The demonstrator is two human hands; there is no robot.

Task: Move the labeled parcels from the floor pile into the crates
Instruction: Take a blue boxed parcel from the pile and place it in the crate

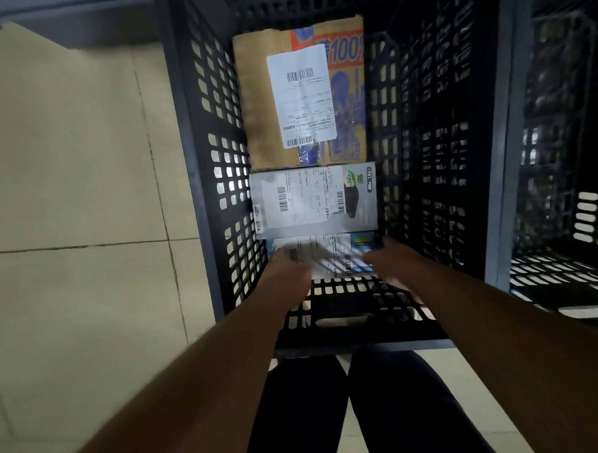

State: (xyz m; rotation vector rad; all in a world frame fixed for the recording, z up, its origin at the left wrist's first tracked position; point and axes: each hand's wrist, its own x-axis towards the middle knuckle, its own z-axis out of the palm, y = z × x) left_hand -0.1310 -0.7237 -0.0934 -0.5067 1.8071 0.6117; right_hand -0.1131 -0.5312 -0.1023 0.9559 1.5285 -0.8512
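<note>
I look down into a black perforated crate (199, 182). At its far end lies a brown cardboard parcel (261, 101) with a white label. A grey-white labeled parcel (310, 200) lies in the middle. Nearest me, a blue-and-white labeled parcel (333, 255) sits low in the crate, blurred. My left hand (287, 271) is at its left end and my right hand (391, 260) at its right end, both reaching over the near wall. The blur hides whether the fingers grip the parcel or only touch it.
A second black crate (564, 214) stands directly to the right. Beige tiled floor (74, 202) stretches to the left. My legs in dark trousers (350, 412) stand against the crate's near wall. A dark object (76, 20) sits at the top left.
</note>
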